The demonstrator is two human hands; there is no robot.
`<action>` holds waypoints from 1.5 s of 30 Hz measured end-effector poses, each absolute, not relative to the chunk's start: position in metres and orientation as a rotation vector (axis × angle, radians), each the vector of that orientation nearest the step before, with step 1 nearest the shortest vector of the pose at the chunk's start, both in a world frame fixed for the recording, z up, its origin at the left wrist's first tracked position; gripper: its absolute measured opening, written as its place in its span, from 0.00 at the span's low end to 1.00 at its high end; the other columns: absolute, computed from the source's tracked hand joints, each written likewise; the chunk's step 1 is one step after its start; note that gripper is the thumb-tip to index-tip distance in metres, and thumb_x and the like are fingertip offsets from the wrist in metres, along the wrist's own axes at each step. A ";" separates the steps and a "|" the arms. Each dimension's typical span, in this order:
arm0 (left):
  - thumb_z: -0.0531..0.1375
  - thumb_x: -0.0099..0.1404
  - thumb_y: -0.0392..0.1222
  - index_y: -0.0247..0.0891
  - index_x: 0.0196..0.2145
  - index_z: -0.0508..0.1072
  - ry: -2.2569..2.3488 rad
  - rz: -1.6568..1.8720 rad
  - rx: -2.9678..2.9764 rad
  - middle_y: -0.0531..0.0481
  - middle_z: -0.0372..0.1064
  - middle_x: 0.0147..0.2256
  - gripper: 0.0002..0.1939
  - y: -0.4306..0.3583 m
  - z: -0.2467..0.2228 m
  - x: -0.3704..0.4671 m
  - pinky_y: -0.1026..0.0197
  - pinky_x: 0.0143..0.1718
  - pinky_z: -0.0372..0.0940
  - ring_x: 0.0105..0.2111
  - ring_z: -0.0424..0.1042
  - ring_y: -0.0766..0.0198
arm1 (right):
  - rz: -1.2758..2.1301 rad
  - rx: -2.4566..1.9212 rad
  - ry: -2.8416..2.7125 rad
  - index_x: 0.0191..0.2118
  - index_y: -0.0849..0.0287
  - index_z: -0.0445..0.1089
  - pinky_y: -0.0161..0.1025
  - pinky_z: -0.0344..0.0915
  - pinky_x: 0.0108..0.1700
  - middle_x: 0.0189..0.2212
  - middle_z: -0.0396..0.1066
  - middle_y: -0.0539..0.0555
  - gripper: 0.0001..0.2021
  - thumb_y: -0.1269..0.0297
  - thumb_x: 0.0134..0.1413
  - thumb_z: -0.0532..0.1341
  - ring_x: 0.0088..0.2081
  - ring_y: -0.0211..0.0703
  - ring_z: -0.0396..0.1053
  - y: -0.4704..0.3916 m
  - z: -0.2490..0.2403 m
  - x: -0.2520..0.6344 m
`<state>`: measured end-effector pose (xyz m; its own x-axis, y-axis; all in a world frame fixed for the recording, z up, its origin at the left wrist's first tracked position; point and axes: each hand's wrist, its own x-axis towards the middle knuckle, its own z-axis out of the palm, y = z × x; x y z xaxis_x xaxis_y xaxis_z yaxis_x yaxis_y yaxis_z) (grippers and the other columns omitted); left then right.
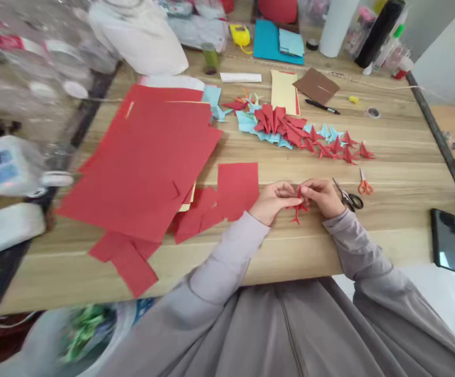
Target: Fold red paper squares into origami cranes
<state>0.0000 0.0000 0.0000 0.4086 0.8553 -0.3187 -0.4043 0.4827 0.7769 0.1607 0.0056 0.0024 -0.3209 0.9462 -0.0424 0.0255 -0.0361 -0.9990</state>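
Note:
Between my two hands is a small folded red paper piece (297, 213), with narrow points sticking out below the fingers. My left hand (276, 201) pinches it from the left, thumb laid across. From the right, my right hand (321, 196) grips its upper end between thumb and fingertips; the fingers hide part of the folds. A square red paper sheet (238, 189) lies just left of my left hand. Black-handled scissors (352, 199) rest beside my right hand, with small orange scissors (364, 184) a little farther right.
Folded red paper pieces (313, 139) and light blue ones lie in a row behind my hands. Large red sheets (152, 162) cover the table's left side. A pen (322, 107), a yellow tape measure (240, 35) and blue paper (264, 44) lie farther back. A phone (446, 240) sits at right.

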 end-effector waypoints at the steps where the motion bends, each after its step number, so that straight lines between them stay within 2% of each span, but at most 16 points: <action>1: 0.71 0.37 0.34 0.33 0.26 0.68 0.827 0.962 0.606 0.51 0.73 0.23 0.18 0.002 0.000 0.000 0.67 0.26 0.64 0.24 0.72 0.68 | 1.411 -1.087 -1.377 0.30 0.59 0.71 0.34 0.61 0.25 0.19 0.66 0.47 0.14 0.51 0.51 0.61 0.20 0.33 0.61 0.005 0.002 0.161; 5: 0.71 0.38 0.34 0.36 0.35 0.69 0.918 1.256 0.442 0.57 0.71 0.24 0.24 0.009 -0.001 0.000 0.70 0.26 0.62 0.25 0.72 0.70 | 1.151 -1.113 -1.307 0.35 0.56 0.69 0.36 0.64 0.31 0.26 0.68 0.49 0.12 0.52 0.52 0.60 0.27 0.36 0.65 0.000 0.003 0.161; 10: 0.71 0.41 0.38 0.35 0.27 0.65 1.000 1.417 0.506 0.60 0.65 0.19 0.19 0.010 -0.005 0.001 0.69 0.24 0.62 0.20 0.67 0.72 | 0.823 -1.110 -1.628 0.35 0.55 0.69 0.39 0.64 0.35 0.31 0.69 0.52 0.08 0.60 0.49 0.64 0.33 0.40 0.66 -0.007 0.004 0.156; 13: 0.70 0.42 0.38 0.35 0.27 0.64 1.053 1.433 0.589 0.55 0.70 0.23 0.18 0.007 -0.006 0.003 0.68 0.26 0.64 0.22 0.69 0.71 | 0.693 -1.112 -1.746 0.36 0.56 0.69 0.39 0.64 0.34 0.31 0.69 0.53 0.05 0.64 0.51 0.62 0.33 0.41 0.66 -0.008 0.004 0.152; 17: 0.70 0.44 0.38 0.35 0.27 0.63 1.050 1.397 0.757 0.53 0.72 0.26 0.18 0.004 -0.009 0.004 0.67 0.28 0.65 0.25 0.71 0.69 | 0.647 -1.129 -1.769 0.33 0.57 0.69 0.39 0.64 0.34 0.29 0.70 0.53 0.02 0.66 0.53 0.60 0.31 0.40 0.67 -0.007 0.004 0.149; 20: 0.69 0.47 0.39 0.37 0.33 0.63 1.030 1.397 0.887 0.52 0.72 0.30 0.20 0.003 -0.013 0.003 0.66 0.30 0.66 0.26 0.72 0.69 | 0.673 -1.120 -1.769 0.32 0.57 0.70 0.39 0.65 0.36 0.29 0.71 0.53 0.03 0.66 0.52 0.60 0.31 0.40 0.68 -0.006 0.003 0.151; 22: 0.69 0.48 0.38 0.40 0.39 0.63 1.013 1.436 0.989 0.51 0.71 0.39 0.23 0.003 -0.015 0.002 0.67 0.30 0.66 0.26 0.71 0.72 | 0.697 -1.140 -1.749 0.32 0.57 0.71 0.39 0.65 0.35 0.29 0.72 0.53 0.03 0.64 0.53 0.60 0.31 0.39 0.68 -0.005 0.003 0.153; 24: 0.68 0.50 0.39 0.41 0.39 0.66 1.003 1.444 1.146 0.49 0.68 0.45 0.19 0.004 -0.016 0.000 0.67 0.29 0.66 0.28 0.71 0.71 | 0.714 -1.172 -1.730 0.31 0.57 0.71 0.38 0.64 0.35 0.28 0.73 0.53 0.04 0.63 0.52 0.61 0.30 0.39 0.68 -0.004 0.004 0.155; 26: 0.65 0.55 0.38 0.37 0.30 0.71 1.017 1.433 1.385 0.46 0.68 0.45 0.06 0.005 -0.016 -0.002 0.64 0.34 0.67 0.39 0.72 0.64 | 0.751 -1.200 -1.709 0.31 0.58 0.71 0.37 0.64 0.33 0.28 0.73 0.53 0.05 0.63 0.52 0.61 0.29 0.38 0.68 -0.003 0.004 0.156; 28: 0.62 0.58 0.37 0.38 0.28 0.75 1.010 1.429 1.560 0.44 0.69 0.44 0.02 0.006 -0.015 -0.005 0.59 0.41 0.67 0.47 0.69 0.58 | 0.787 -1.223 -1.680 0.31 0.58 0.71 0.36 0.63 0.32 0.27 0.73 0.53 0.05 0.63 0.51 0.61 0.28 0.38 0.67 -0.002 0.004 0.156; 32: 0.61 0.58 0.36 0.40 0.36 0.78 0.951 1.325 1.683 0.43 0.71 0.44 0.07 0.009 -0.015 -0.011 0.56 0.42 0.68 0.41 0.72 0.61 | 0.790 -1.195 -1.733 0.29 0.58 0.71 0.36 0.63 0.32 0.25 0.72 0.52 0.04 0.66 0.51 0.61 0.27 0.37 0.66 -0.002 0.004 0.156; 37: 0.63 0.56 0.37 0.39 0.35 0.78 1.013 1.207 1.654 0.44 0.75 0.37 0.07 0.010 -0.017 -0.012 0.56 0.42 0.70 0.38 0.74 0.61 | 0.734 -1.135 -1.798 0.30 0.58 0.70 0.37 0.64 0.35 0.26 0.71 0.52 0.03 0.68 0.52 0.59 0.29 0.38 0.67 -0.003 0.004 0.157; 40: 0.64 0.55 0.38 0.37 0.37 0.78 1.057 1.156 1.557 0.44 0.76 0.36 0.10 0.009 -0.018 -0.011 0.58 0.38 0.71 0.36 0.75 0.60 | 0.700 -1.083 -1.850 0.31 0.58 0.70 0.38 0.65 0.37 0.28 0.72 0.53 0.04 0.69 0.53 0.59 0.32 0.39 0.69 -0.004 0.008 0.158; 45: 0.63 0.56 0.37 0.39 0.38 0.78 1.063 1.197 1.615 0.45 0.76 0.37 0.10 0.006 -0.013 -0.014 0.58 0.42 0.70 0.37 0.75 0.62 | 0.509 -1.147 -1.941 0.32 0.56 0.71 0.40 0.64 0.39 0.30 0.73 0.54 0.05 0.69 0.54 0.58 0.34 0.42 0.70 -0.008 0.013 0.156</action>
